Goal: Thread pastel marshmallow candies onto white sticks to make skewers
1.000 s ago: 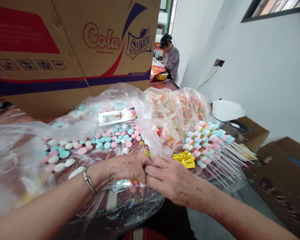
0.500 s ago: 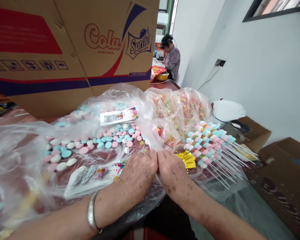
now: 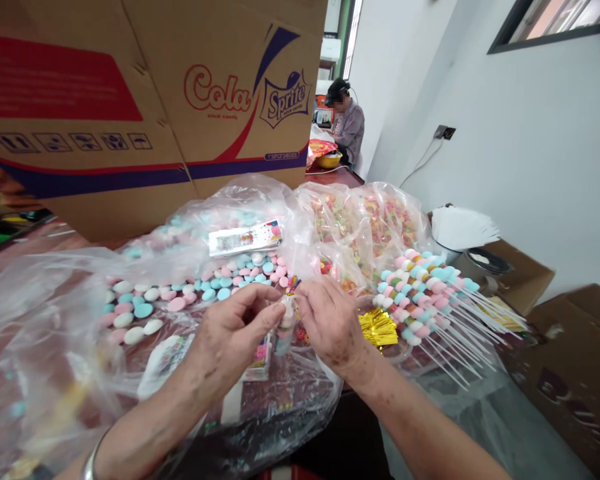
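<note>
Between my hands hangs a small clear candy wrapper (image 3: 284,330) with a pale piece inside and a bit of coloured print at its gathered top. My left hand (image 3: 237,327) pinches its upper part with thumb and forefinger. On the other side, my right hand (image 3: 327,323) has its fingertips closed on the gathered top. Printed candy bags (image 3: 167,363) lie beside and partly beneath my left forearm. Just right of my right hand is a bundle of gold twist ties (image 3: 379,328). Loose pastel candies (image 3: 220,283) spread behind my left hand.
Marshmallow skewers (image 3: 423,293) are piled at the right. Clear bags of gummy rings (image 3: 365,213) stand at the back, near a small stack of printed bags (image 3: 245,238). A large carton (image 3: 155,100) rises behind; another person (image 3: 349,127) sits beyond. An open box (image 3: 565,360) is at right.
My hands, pressed together as fists before, have moved up and slightly apart, and now pinch the wrapper at its top. The view has shifted slightly.
</note>
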